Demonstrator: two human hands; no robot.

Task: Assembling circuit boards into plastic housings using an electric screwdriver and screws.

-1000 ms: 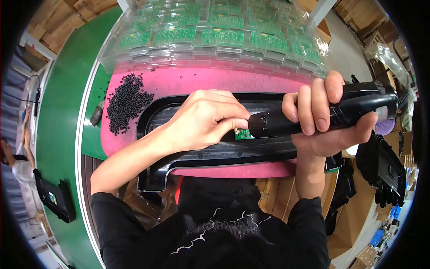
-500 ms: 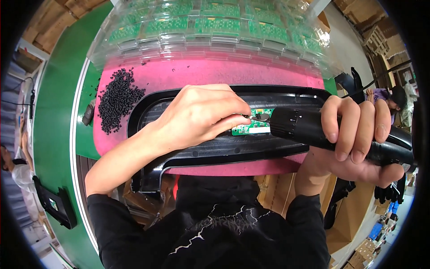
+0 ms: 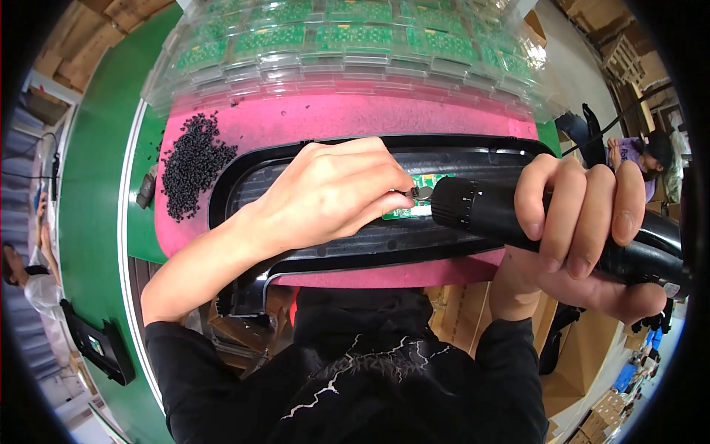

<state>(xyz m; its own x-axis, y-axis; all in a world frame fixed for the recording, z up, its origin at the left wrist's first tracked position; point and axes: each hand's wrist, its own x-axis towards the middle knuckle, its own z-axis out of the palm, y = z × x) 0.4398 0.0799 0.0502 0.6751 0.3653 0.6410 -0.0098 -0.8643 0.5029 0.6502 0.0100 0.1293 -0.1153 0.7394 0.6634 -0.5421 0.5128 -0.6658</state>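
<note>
one pink mat on green table.

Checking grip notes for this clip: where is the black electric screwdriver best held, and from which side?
Around the thick barrel of the screwdriver, from the right. It lies nearly level with its tip at the green circuit board, so the rear body is free. The right hand wraps it there, while the left hand pinches at the tip.

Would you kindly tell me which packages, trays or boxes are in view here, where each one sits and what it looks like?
Clear plastic trays: stacked at the far edge of the pink mat, transparent, pocketed, holding green circuit boards.
Cardboard boxes: upper left beyond the green surface, brown.
More cardboard boxes: lower right on the floor, brown, small in the picture.
No labels or screens can be made out.
</note>
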